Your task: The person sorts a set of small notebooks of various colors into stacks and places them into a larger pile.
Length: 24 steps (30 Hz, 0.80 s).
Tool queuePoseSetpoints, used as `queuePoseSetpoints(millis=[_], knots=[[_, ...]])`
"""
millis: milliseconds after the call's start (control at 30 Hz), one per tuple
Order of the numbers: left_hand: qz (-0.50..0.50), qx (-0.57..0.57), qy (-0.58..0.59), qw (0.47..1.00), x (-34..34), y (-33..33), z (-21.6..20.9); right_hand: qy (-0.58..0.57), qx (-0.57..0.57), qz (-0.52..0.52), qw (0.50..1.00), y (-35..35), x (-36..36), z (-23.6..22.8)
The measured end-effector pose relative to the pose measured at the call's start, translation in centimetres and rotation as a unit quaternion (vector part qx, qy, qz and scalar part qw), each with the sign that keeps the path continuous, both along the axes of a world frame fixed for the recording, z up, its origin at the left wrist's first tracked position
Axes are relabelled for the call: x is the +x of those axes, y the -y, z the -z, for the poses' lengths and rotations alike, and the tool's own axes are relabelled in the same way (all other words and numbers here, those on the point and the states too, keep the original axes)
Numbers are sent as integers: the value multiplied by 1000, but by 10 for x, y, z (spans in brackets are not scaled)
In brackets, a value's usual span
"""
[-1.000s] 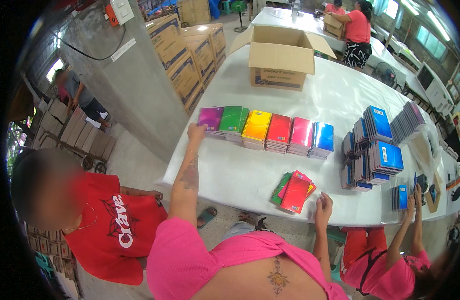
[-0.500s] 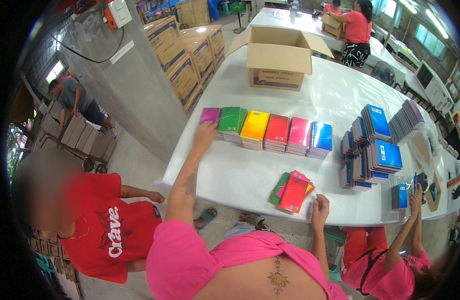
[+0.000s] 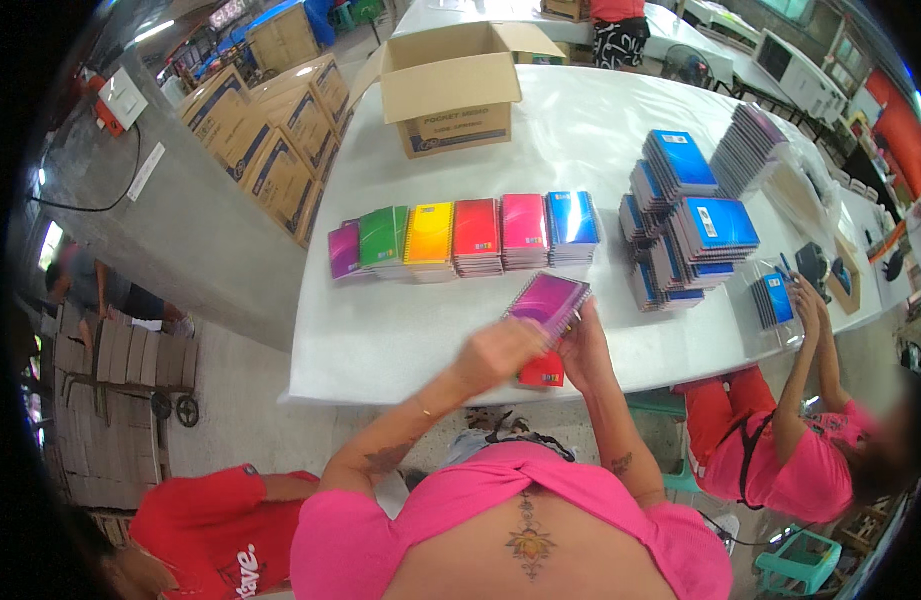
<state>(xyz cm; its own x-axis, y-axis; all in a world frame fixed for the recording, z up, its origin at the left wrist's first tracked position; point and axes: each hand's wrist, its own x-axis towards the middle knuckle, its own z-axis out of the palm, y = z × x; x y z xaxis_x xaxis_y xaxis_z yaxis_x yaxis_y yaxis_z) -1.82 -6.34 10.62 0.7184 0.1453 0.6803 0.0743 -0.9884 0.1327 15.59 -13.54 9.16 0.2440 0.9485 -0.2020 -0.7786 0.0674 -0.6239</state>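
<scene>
Over the near part of the table, my right hand (image 3: 587,348) grips the right edge of a purple spiral notebook (image 3: 552,303). At its lower left, my left hand (image 3: 500,352) is closed on the same notebook, slightly blurred. A red notebook (image 3: 542,372) lies below, partly covered by my hands. Beyond stands a row of spiral notebook piles: purple (image 3: 345,250), green (image 3: 383,235), yellow (image 3: 429,234), red (image 3: 477,232), pink (image 3: 524,224) and blue (image 3: 573,220). The purple pile is lower than the others.
An open cardboard box (image 3: 455,128) stands at the far side. Tall stacks of blue notebooks (image 3: 715,222) rise at the right. Beside them a co-worker in pink (image 3: 780,455) handles a bagged blue stack (image 3: 772,300). A person in red (image 3: 215,520) is at my left, near a concrete pillar (image 3: 205,220).
My left hand has left the purple pile and come back toward me with a purple notebook. My right hand has risen from the table edge to hold it. The view has shifted.
</scene>
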Motion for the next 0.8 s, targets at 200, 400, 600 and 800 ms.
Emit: queuePoseSetpoints(millis=[200,400,600,800], knots=[[-7,-80,-88,993,19,44,59,285,-120,74,948,12,10,98],[-295,-230,50,926,20,8,97,340,-250,129,897,13,14,137],[-62,-784,7,618,43,-29,99,82,-159,-2,984,-7,17,100],[118,-842,92,518,35,-23,88,305,-14,75,949,13,16,70]])
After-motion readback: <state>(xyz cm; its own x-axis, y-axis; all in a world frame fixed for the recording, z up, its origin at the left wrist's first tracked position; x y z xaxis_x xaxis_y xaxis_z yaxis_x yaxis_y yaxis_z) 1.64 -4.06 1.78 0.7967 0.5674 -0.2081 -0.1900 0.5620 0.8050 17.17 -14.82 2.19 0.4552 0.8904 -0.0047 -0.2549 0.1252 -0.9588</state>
